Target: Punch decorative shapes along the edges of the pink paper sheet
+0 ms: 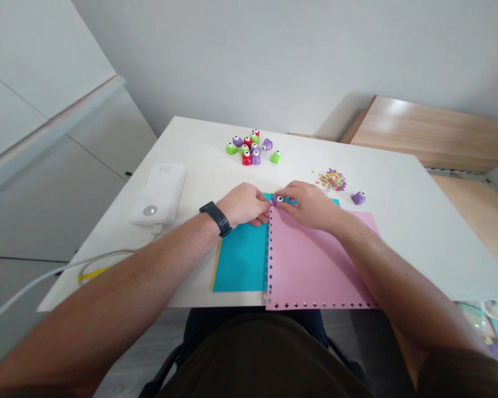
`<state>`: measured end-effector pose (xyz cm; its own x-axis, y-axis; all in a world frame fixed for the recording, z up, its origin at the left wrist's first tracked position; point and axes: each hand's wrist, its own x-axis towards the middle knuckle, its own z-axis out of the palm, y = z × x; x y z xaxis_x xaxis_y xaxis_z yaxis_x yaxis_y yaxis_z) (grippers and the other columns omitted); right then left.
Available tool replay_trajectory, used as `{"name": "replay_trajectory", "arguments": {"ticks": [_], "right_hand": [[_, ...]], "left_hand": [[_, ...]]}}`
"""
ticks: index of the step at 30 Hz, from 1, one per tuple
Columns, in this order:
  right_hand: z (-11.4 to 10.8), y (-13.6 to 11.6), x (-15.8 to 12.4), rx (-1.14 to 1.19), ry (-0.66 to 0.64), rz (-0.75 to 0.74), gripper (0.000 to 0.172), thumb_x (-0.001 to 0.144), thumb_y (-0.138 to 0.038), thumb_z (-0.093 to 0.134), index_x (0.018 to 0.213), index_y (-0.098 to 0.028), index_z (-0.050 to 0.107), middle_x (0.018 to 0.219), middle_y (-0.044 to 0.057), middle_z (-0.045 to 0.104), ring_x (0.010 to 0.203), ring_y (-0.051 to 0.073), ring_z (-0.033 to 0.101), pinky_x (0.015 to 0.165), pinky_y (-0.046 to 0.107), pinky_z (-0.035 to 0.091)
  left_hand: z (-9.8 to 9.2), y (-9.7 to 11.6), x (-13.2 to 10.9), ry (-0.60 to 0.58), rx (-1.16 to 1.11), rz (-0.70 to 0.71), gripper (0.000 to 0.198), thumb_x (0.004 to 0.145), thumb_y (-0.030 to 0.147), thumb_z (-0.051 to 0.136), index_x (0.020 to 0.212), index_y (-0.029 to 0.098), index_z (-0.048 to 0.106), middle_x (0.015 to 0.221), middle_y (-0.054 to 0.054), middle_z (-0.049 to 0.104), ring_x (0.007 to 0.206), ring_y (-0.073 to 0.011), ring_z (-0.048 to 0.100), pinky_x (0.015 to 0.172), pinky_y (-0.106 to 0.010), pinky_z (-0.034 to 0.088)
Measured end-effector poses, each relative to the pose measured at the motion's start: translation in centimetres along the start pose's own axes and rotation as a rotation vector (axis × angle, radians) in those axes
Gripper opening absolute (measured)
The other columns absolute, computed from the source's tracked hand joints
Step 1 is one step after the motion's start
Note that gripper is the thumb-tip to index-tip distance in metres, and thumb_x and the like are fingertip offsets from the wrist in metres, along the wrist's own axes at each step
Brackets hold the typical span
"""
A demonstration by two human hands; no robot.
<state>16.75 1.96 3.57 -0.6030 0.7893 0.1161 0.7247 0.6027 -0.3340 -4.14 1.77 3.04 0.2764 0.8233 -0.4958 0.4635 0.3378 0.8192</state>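
A pink sheet of paper (315, 260) lies over a blue sheet (243, 260), with star-shaped holes along its left and bottom edges. My left hand (247, 204) pinches the pink sheet near its upper left corner. Beside it, my right hand (305, 203) has its fingers closed around a small purple paper punch (278, 200) at that same corner. The punch's white button faces up; its slot and the paper in it are hidden.
Several red, green and purple punches (247, 157) are grouped at the back. Colourful paper cutouts (332, 179) lie in a pile, with another purple punch (358, 198) to its right. A white power bank (160, 193) with a cable lies at the left.
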Motion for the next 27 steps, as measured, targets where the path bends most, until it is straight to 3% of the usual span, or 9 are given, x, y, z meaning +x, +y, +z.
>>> {"name": "replay_trajectory", "arguments": {"ticks": [17,27], "right_hand": [[0.8,-0.4,-1.2,0.141,0.080,0.008,0.028,0.103,-0.028,0.057,0.121,-0.021,0.078,0.117,0.012,0.074,0.107,0.024,0.068,0.101,0.039,0.051],[0.5,0.0,-1.3,0.137,0.037,-0.024,0.035,0.096,-0.030,0.067,0.129,-0.022,0.074,0.123,0.012,0.071,0.113,0.027,0.067,0.108,0.043,0.050]], "left_hand": [[-0.5,0.4,-0.3,0.033,0.086,0.032,0.005,0.083,0.018,0.072,0.087,0.015,0.072,0.085,-0.011,0.081,0.077,-0.0231,0.079,0.059,-0.028,0.062],[-0.5,0.2,-0.3,0.028,0.090,0.044,0.013,0.081,0.021,0.075,0.091,0.015,0.071,0.088,-0.011,0.082,0.074,-0.0220,0.078,0.058,-0.028,0.061]]}}
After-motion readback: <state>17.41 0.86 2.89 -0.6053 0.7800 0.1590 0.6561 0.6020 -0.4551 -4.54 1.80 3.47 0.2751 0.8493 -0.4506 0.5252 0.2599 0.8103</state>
